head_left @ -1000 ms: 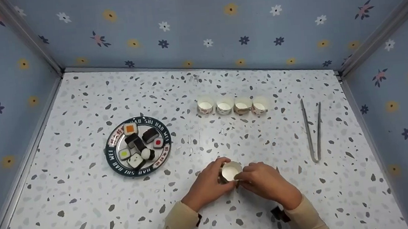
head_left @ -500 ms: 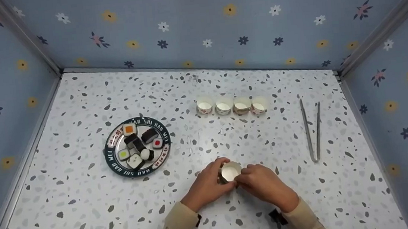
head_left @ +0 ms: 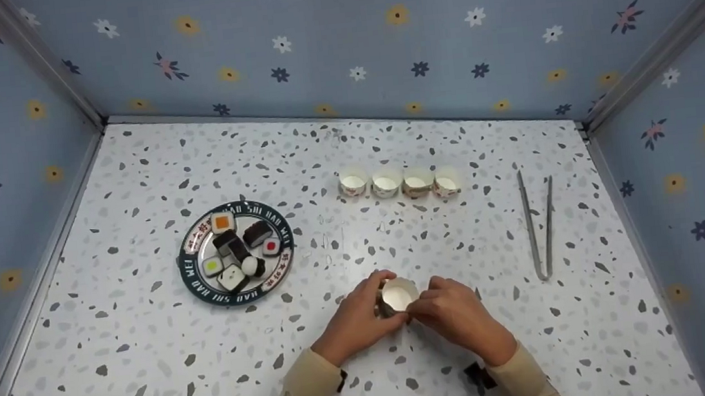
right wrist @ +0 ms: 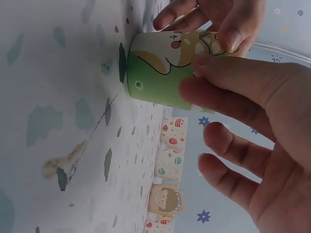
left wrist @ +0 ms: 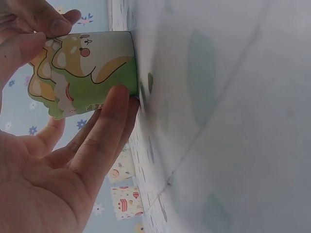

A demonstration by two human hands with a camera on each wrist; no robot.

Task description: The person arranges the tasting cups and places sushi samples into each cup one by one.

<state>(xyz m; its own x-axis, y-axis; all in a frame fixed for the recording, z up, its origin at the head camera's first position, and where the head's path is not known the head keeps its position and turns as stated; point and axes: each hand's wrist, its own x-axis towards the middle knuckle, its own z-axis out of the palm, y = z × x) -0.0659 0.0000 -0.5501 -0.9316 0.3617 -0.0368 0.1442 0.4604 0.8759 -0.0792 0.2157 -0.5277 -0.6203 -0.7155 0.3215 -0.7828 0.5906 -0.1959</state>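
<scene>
Several paper baking cups, nested in one stack (head_left: 399,297), stand at the front middle of the table in the head view. The outer cup (left wrist: 109,73) is green and white with a cartoon animal and a wavy rim. My left hand (head_left: 359,319) holds the stack from the left, its fingers curled round the side. From the right, my right hand (head_left: 455,315) pinches the rim between thumb and index finger (right wrist: 228,99), while its other fingers stay off the cup. In the left wrist view the base rests at the table surface.
Several single paper cups (head_left: 418,183) stand in a row farther back. A round plate (head_left: 193,284) with toy sushi pieces (head_left: 231,277) lies to the left. Metal tongs (head_left: 534,232) lie on the right. Flowered walls (head_left: 350,43) enclose the table.
My right hand has shifted slightly along the near right rim of the stack. The left hand and the stack have stayed in place.
</scene>
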